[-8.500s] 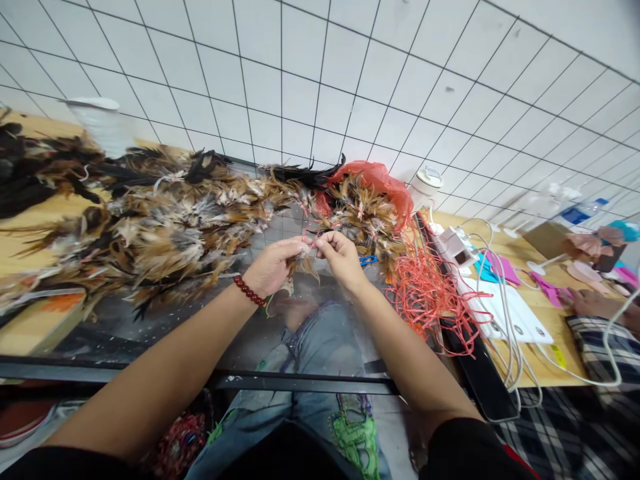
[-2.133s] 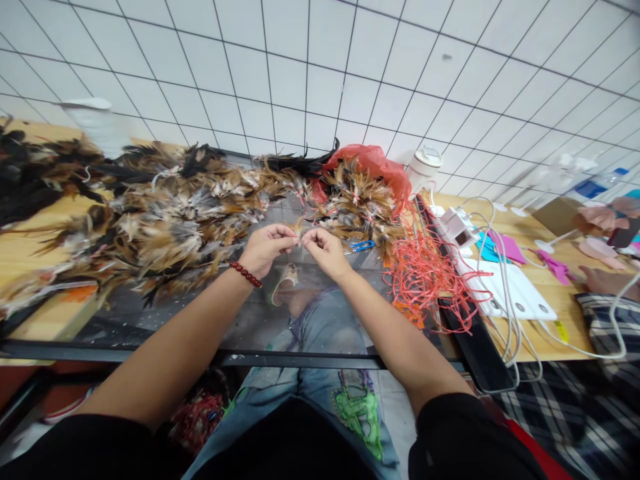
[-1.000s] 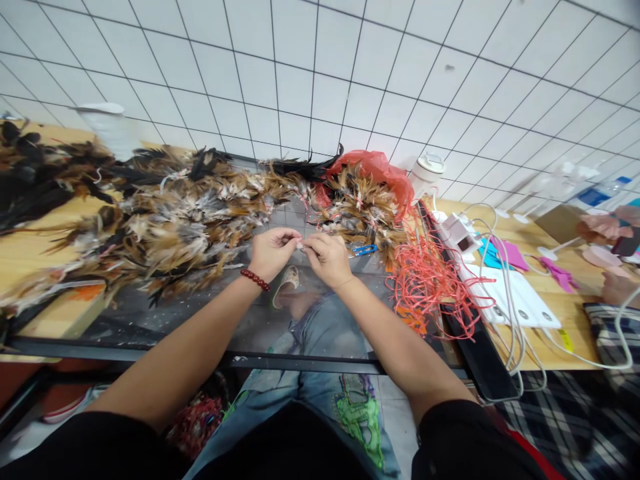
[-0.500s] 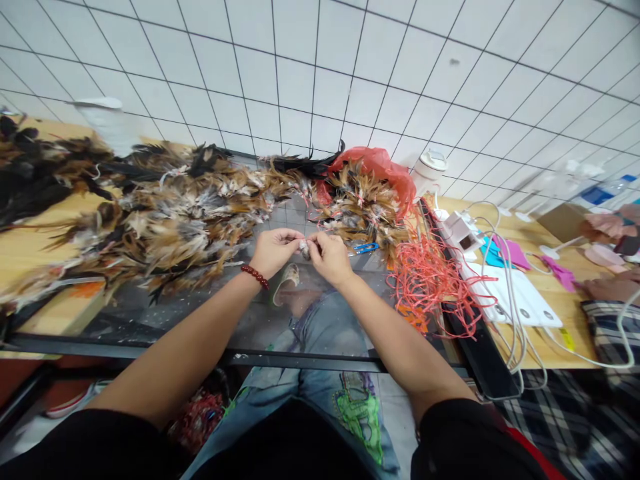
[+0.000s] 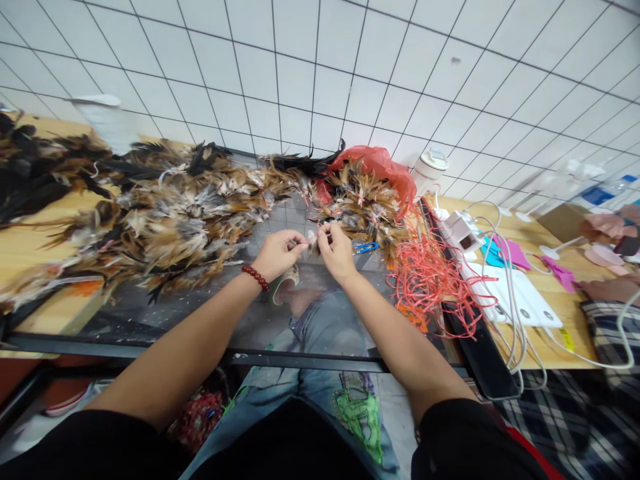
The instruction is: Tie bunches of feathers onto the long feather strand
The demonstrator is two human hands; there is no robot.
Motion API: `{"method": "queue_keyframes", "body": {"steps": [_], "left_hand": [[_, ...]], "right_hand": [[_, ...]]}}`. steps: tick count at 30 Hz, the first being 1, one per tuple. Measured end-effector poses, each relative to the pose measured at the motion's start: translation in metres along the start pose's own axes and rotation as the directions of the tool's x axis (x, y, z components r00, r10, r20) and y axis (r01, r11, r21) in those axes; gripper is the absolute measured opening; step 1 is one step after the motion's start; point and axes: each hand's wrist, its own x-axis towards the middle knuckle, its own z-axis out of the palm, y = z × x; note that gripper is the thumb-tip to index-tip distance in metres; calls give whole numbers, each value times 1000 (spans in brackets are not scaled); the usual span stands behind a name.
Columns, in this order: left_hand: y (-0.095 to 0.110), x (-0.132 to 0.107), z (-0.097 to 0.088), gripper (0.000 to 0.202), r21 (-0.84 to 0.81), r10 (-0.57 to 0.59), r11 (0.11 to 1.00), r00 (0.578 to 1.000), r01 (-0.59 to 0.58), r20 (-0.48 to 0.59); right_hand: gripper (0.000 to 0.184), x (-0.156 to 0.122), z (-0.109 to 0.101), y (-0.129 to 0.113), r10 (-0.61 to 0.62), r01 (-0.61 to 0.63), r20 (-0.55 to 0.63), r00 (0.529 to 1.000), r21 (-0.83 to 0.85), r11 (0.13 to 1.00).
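Observation:
My left hand (image 5: 278,254) and my right hand (image 5: 337,251) meet over the glass tabletop (image 5: 165,320), both pinched on a small feather bundle (image 5: 311,240) held between the fingertips. A red bead bracelet (image 5: 255,277) sits on my left wrist. A long heap of brown, black and white feathers (image 5: 165,213) lies just behind and to the left of the hands. More tied feather bundles (image 5: 367,200) spill from a red plastic bag (image 5: 375,163) right behind my right hand. A tangle of red string (image 5: 430,283) lies to its right.
Blue small scissors (image 5: 364,247) lie near my right hand. A white cup (image 5: 427,172), a power strip with white cables (image 5: 505,300) and pink and teal pieces (image 5: 505,252) cover the wooden table on the right. Another person's hand (image 5: 607,290) rests at the far right. A white tiled wall (image 5: 350,73) stands behind.
Both hands stayed together on the feather bundle, working it at the fingertips. They lifted slightly toward the feather pile. The view shifted a little.

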Motion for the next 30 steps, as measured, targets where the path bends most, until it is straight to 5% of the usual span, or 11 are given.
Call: {"method": "queue_keyframes", "body": {"steps": [3, 8, 12, 18, 26, 30], "left_hand": [[3, -1, 2, 35, -100, -8, 995, 996, -1, -85], [9, 2, 2, 21, -363, -194, 923, 970, 129, -149], [10, 5, -4, 25, -653, -382, 720, 920, 236, -89], [16, 5, -9, 19, -841, -461, 441, 883, 314, 88], [24, 0, -5, 23, -851, -419, 317, 866, 420, 271], [27, -2, -3, 20, -823, -434, 243, 816, 514, 382]], "right_hand": [[15, 0, 0, -1, -103, 103, 20, 994, 1, 995], [16, -1, -1, -1, -121, 122, -18, 992, 21, 992], [23, 1, 1, 7, -26, 36, -87, 996, 109, 993], [26, 1, 7, 11, 59, -62, 23, 998, 169, 984], [24, -3, -2, -6, -157, 157, -9, 988, 146, 977], [24, -5, -3, -10, -226, 221, 6, 974, 176, 959]]}}
